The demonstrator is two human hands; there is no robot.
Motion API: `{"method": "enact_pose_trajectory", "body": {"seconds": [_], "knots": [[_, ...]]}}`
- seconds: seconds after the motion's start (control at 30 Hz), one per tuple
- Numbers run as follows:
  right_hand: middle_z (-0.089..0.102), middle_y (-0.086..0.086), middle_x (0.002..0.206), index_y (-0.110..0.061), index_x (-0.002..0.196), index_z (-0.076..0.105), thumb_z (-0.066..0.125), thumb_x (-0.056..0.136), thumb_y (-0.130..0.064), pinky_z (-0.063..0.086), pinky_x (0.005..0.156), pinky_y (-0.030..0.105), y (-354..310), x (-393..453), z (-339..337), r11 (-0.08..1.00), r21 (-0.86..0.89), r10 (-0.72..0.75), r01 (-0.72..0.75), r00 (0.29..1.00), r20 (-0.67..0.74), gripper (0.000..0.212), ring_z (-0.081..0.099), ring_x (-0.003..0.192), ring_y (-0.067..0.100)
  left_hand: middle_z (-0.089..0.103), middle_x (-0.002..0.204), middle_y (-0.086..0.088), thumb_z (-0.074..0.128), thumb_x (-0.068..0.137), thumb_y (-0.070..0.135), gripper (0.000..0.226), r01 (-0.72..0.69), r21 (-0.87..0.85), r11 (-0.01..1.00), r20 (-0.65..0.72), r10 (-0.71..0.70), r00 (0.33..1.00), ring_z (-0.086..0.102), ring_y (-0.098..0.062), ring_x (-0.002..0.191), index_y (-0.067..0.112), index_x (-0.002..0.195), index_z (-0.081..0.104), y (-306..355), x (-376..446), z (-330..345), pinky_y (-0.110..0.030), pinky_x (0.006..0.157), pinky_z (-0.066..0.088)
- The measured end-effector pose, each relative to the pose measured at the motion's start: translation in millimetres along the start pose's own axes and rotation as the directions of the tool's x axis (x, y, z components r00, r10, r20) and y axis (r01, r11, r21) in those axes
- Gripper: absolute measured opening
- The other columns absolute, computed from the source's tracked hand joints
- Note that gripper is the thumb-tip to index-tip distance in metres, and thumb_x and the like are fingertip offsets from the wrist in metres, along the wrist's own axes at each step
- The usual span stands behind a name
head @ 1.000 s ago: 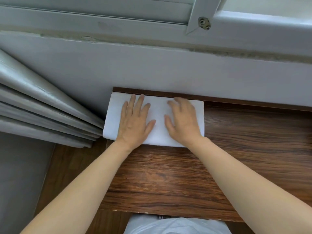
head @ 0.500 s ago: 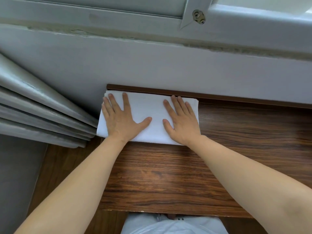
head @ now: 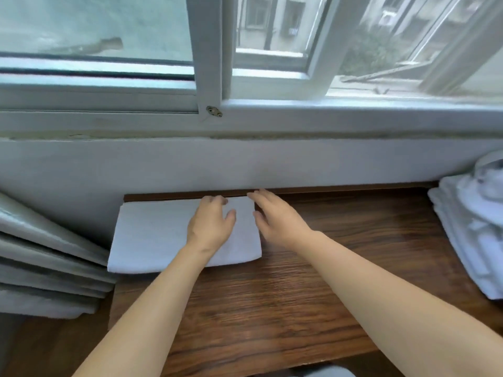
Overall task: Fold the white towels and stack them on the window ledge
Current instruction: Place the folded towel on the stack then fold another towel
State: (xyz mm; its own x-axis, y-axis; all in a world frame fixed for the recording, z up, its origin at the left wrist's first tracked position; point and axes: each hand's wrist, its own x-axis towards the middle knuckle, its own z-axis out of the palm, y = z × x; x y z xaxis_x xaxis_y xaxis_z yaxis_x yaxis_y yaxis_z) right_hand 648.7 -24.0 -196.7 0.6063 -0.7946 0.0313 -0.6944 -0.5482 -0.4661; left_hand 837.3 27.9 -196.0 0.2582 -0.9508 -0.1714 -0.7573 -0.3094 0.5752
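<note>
Nearest, at the bottom edge, a sliver of pale clothing (head: pixel 321 372), blurred. Two bare forearms reaching forward over a dark wood-grain ledge (head: pixel 272 308), its near edge running along the bottom. At far left, just beside the ledge's end, grey curtain folds (head: pixel 46 270) in thick pleats. Further in, on the ledge's left back corner, a folded white towel (head: pixel 152 235), lying flat as a neat rectangle, far edge along the dark wooden strip (head: pixel 353 189) at the wall's foot, left edge overhanging the ledge end slightly toward the curtain. Left hand (head: pixel 211 225) over the towel's right half, palm down, fingers bent at the knuckles with fingertips toward the towel's far edge, thumb out to the right, nothing pinched; contact with the cloth likely but not certain through the motion blur. Right hand (head: pixel 277 219) just past the towel's right edge, above bare wood, fingers loosely spread and extended toward the wall, holding nothing; touching the ledge or hovering, cannot tell. At far right, well apart from both hands, a heap of white towels (head: pixel 473 240) on the ledge, unfolded and rumpled, reaching up against the wall. Beyond, a plain white wall (head: pixel 245 164), then a white window frame (head: pixel 209 63) with a small metal fitting (head: pixel 214 111) at the upright's base, a frosted pane on the left, an opened sash on the right, and blurred buildings and greenery outside.
</note>
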Motion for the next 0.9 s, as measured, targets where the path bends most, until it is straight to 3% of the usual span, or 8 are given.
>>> {"method": "enact_pose_trajectory", "body": {"seconds": [0.07,0.17,0.27,0.33,0.47,0.7,0.83,0.9], "knots": [[0.067,0.006,0.134,-0.013,0.139,0.059,0.055,0.101,-0.014,0.049,0.105,0.041,3.2,-9.7,-32.1,0.997,0.064,0.041,-0.038,0.998,-0.047,0.039,0.059,0.126,0.024,0.07,0.119,-0.003,0.057,0.099,0.032,0.025,-0.075,-0.126,0.989,-0.023,0.073,0.997,0.068,-0.027,0.105,0.018,0.116,0.07,48.7,-4.8,9.1,-0.04,0.086,0.054],[0.073,0.001,0.116,-0.016,0.126,0.064,0.049,0.097,-0.014,0.053,0.089,0.04,17.0,-26.5,-78.5,0.994,0.087,0.075,-0.066,0.992,-0.103,0.032,0.066,0.107,0.025,0.075,0.094,-0.004,0.055,0.097,0.028,0.018,-0.158,-0.174,0.972,-0.074,0.147,0.986,0.068,-0.03,0.092,0.018,0.095,0.069,115.9,-8.5,21.9,-0.039,0.074,0.052],[0.074,0.001,0.11,-0.018,0.123,0.064,0.043,0.094,-0.016,0.054,0.087,0.042,43.9,-51.0,-127.9,0.986,0.121,0.134,-0.114,0.975,-0.178,0.035,0.069,0.101,0.027,0.075,0.09,-0.002,0.056,0.099,0.028,0.016,-0.253,-0.23,0.94,-0.161,0.22,0.962,0.067,-0.027,0.086,0.019,0.095,0.069,181.7,-14.4,37.3,-0.033,0.067,0.044],[0.074,-0.001,0.111,-0.018,0.124,0.064,0.045,0.095,-0.014,0.055,0.089,0.04,69.7,-67.4,-158.4,0.982,0.156,0.141,-0.104,0.959,-0.244,0.036,0.069,0.101,0.022,0.074,0.087,0.001,0.058,0.1,0.027,0.015,-0.322,-0.289,0.902,-0.209,0.269,0.94,0.067,-0.022,0.082,0.02,0.095,0.069,223.5,-18.3,49.7,-0.033,0.067,0.046],[0.075,-0.002,0.109,-0.013,0.122,0.069,0.051,0.095,0.0,0.052,0.088,0.02,126.1,-103.9,-214.0,0.971,0.238,0.122,-0.021,0.9,-0.419,0.035,0.069,0.098,0.01,0.072,0.081,0.008,0.059,0.101,0.026,0.011,-0.424,-0.415,0.805,-0.272,0.335,0.902,0.067,-0.013,0.076,0.02,0.095,0.067,303.3,-21.8,84.8,-0.036,0.071,0.054],[0.075,0.004,0.116,-0.008,0.124,0.07,0.053,0.096,0.002,0.051,0.091,0.013,235.9,-177.4,-297.6,0.96,0.279,0.153,0.006,0.824,-0.546,0.034,0.067,0.104,0.011,0.072,0.084,0.015,0.058,0.104,0.021,0.01,-0.431,-0.605,0.669,-0.271,0.337,0.902,0.068,-0.007,0.076,0.021,0.097,0.066,449.5,-42.9,165.6,-0.022,0.067,0.054],[0.074,0.004,0.118,-0.009,0.126,0.07,0.053,0.097,0.001,0.048,0.091,0.009,296.2,-221.8,-329.4,0.96,0.279,0.19,-0.031,0.803,-0.564,0.035,0.067,0.105,0.01,0.071,0.087,0.013,0.057,0.104,0.02,0.01,-0.417,-0.647,0.638,-0.243,0.346,0.906,0.068,-0.006,0.081,0.021,0.1,0.066,516.5,-58.5,215.3,-0.019,0.07,0.053],[0.074,0.005,0.116,-0.01,0.125,0.07,0.054,0.096,-0.001,0.05,0.089,0.014,326.9,-241.6,-335.9,0.957,0.275,0.236,-0.09,0.792,-0.563,0.035,0.067,0.102,0.013,0.072,0.092,0.011,0.057,0.104,0.019,0.009,-0.403,-0.642,0.652,-0.204,0.361,0.91,0.068,-0.006,0.085,0.02,0.103,0.066,542.2,-63.6,240.4,-0.019,0.073,0.053]]}}
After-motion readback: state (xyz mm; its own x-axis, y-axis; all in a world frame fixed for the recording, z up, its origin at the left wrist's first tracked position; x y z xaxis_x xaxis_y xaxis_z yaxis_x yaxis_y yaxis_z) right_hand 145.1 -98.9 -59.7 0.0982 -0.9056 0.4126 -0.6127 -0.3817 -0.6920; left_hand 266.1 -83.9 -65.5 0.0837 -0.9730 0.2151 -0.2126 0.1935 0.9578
